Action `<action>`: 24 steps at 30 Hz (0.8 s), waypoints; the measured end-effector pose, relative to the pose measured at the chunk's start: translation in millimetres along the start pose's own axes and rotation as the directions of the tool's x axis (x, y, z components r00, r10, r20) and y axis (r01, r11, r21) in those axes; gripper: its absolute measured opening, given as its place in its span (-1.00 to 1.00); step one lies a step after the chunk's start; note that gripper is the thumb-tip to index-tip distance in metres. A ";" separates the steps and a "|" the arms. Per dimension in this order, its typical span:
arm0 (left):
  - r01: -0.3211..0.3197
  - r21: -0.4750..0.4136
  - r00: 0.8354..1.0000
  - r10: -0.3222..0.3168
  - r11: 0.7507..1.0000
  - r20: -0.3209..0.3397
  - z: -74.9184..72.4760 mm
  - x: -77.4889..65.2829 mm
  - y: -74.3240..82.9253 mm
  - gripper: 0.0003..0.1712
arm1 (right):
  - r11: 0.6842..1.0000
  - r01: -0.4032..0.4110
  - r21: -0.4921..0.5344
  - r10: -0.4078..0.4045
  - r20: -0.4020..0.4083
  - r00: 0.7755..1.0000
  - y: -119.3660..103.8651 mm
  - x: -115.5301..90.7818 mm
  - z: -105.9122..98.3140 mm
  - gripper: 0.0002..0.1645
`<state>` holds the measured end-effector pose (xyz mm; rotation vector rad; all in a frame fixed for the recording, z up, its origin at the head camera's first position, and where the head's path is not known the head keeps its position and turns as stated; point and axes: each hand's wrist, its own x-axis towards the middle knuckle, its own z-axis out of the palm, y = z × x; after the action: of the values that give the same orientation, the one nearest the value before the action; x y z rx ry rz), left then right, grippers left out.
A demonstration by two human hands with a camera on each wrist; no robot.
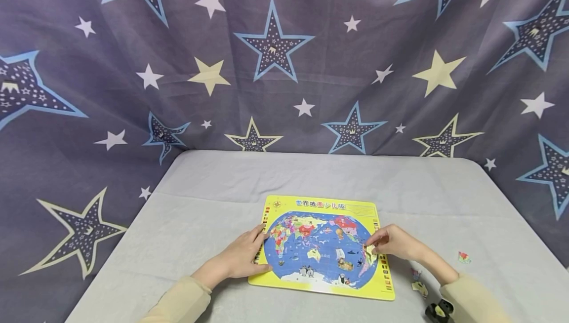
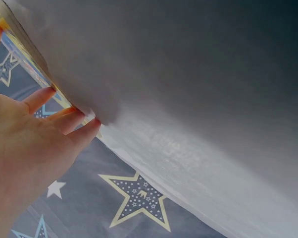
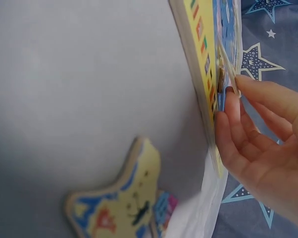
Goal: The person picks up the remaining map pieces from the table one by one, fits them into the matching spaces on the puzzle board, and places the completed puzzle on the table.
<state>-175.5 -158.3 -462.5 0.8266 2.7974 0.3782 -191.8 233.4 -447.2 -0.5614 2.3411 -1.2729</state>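
Observation:
A yellow-bordered wooden world map puzzle board (image 1: 291,259) lies face up on the grey-covered table, slightly turned. My left hand (image 1: 242,254) rests on its left edge, thumb and fingers spread; in the left wrist view its fairly straight fingers (image 2: 77,120) touch the border. Over the right side of the map, my right hand (image 1: 397,243) pinches a pale yellow puzzle piece (image 1: 370,253) between thumb and fingertips. The right wrist view shows this thin piece (image 3: 229,64) tilted on edge, close over the blue map, with the other fingers near the board's border.
Loose puzzle pieces lie right of the board: a red and green one (image 1: 464,257), a pink and blue one (image 1: 416,274) and a yellow one (image 1: 419,289). A black object (image 1: 439,310) shows by the right sleeve. Behind the table hangs a star-patterned curtain (image 1: 284,100).

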 end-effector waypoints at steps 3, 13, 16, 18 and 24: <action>-0.003 0.003 1.000 0.003 1.000 -0.003 0.3 0.3 0.1 -0.08 | 1.000 0.000 -0.008 0.000 0.000 1.000 0.4 0.3 0.8 -0.79; 0.001 -0.001 1.000 -0.001 1.000 0.007 -0.9 -0.1 0.5 -0.08 | 0.998 -0.012 -0.056 0.011 -0.025 1.000 1.2 -0.8 5.2 -0.81; 0.002 -0.005 1.000 -0.002 1.000 0.009 -1.2 -0.2 0.6 -0.08 | 0.998 -0.015 -0.060 0.013 -0.030 0.999 1.2 -1.2 6.1 -0.81; 0.004 -0.007 1.000 -0.004 1.000 0.010 -1.2 -0.3 0.5 -0.08 | 0.998 -0.018 -0.065 0.016 -0.037 0.999 1.0 -1.2 6.5 -0.81; 0.006 -0.008 1.000 -0.006 1.000 0.009 -0.5 0.1 0.1 -0.08 | 0.995 -0.019 -0.101 0.014 -0.055 0.998 1.8 -1.2 7.4 -0.84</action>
<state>-175.7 -158.2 -462.0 0.8164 2.7877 0.3830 -187.1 229.8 -452.2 -0.5446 2.4607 -1.1814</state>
